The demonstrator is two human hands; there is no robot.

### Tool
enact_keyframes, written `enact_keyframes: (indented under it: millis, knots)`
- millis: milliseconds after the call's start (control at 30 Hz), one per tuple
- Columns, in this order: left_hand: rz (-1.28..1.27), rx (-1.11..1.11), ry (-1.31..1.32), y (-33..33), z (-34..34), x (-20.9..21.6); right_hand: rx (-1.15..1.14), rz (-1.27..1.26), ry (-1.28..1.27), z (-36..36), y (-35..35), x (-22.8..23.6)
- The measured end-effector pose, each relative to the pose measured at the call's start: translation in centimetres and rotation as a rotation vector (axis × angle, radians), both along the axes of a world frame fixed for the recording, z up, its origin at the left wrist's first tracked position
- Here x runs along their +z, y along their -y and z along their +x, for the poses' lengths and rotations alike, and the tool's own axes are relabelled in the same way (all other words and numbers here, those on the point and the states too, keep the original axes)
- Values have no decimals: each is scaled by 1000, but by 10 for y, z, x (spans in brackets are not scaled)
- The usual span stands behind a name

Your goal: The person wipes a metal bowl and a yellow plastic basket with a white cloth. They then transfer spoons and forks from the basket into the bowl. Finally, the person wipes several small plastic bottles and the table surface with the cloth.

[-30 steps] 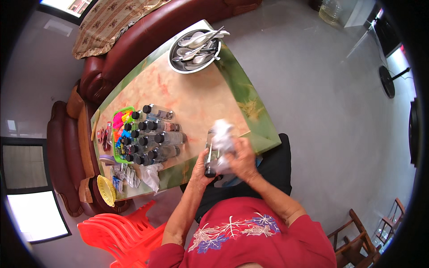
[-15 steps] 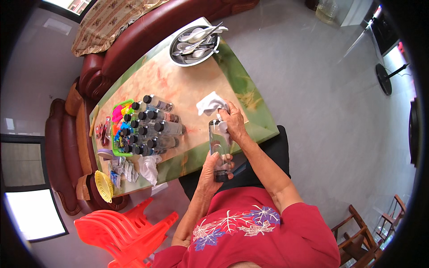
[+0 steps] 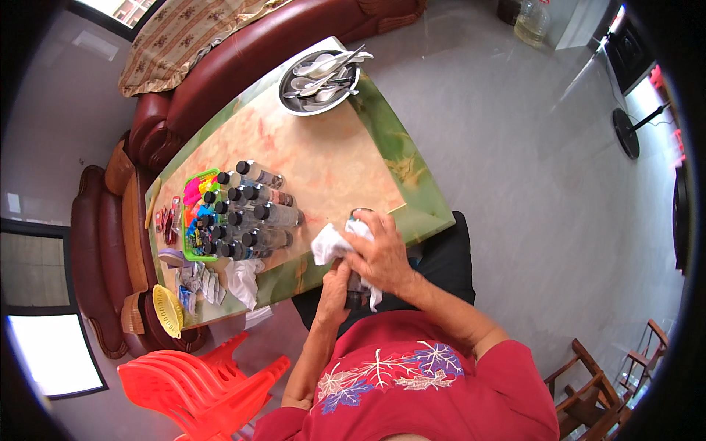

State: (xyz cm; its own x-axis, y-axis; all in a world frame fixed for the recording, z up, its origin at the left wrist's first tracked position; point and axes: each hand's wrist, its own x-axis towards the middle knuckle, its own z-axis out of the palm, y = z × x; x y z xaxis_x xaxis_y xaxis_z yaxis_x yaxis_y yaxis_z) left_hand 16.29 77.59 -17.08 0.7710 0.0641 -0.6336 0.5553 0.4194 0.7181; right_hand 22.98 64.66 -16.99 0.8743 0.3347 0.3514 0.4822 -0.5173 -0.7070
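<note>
A clear bottle with a black cap [image 3: 356, 300] is held before my chest at the table's near edge, cap end toward me. My left hand [image 3: 335, 292] is closed around the bottle near that cap. Over the bottle's side my right hand [image 3: 384, 256] presses a white cloth [image 3: 329, 245], fingers curled on it. Most of the bottle is hidden behind the cloth and my hands. To the left on the table, several clear bottles with black caps [image 3: 278, 214] lie in rows beside a green basket [image 3: 187, 242].
At the table's far end stands a metal bowl [image 3: 323, 112] of spoons. Another white cloth [image 3: 241, 282], small packets [image 3: 204, 282] and a yellow basket [image 3: 168, 312] are at the near left. Red plastic chairs [image 3: 198, 389] stand left of me; a leather sofa [image 3: 220, 87] lines the far side.
My right hand has brought the white cloth down from the bottle's far end onto its side, covering most of it. My left hand still grips the bottle near the cap.
</note>
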Motion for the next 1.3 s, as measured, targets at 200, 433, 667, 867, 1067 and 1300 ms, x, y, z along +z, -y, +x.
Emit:
enact_keyframes:
  millis: [200,433,667,867,1067,1300]
  knots:
    - [342,-249,198,6,-10,8,216,-106,-480,65,14,-18]
    - [497,-548,147,-21,7,46,613,649,-1401,64,57,-54]
    - [311,-301,71,-54,35,61,345,1301,-1367,14,50,-75]
    - [40,459,419,-5,14,-6,243,1143,-1076,-1,37,-62]
    - [311,224,574,-25,0,-69,228,201,-11,-24,3,11]
    - [380,252,419,18,17,15,27,340,-100,25,-44,46]
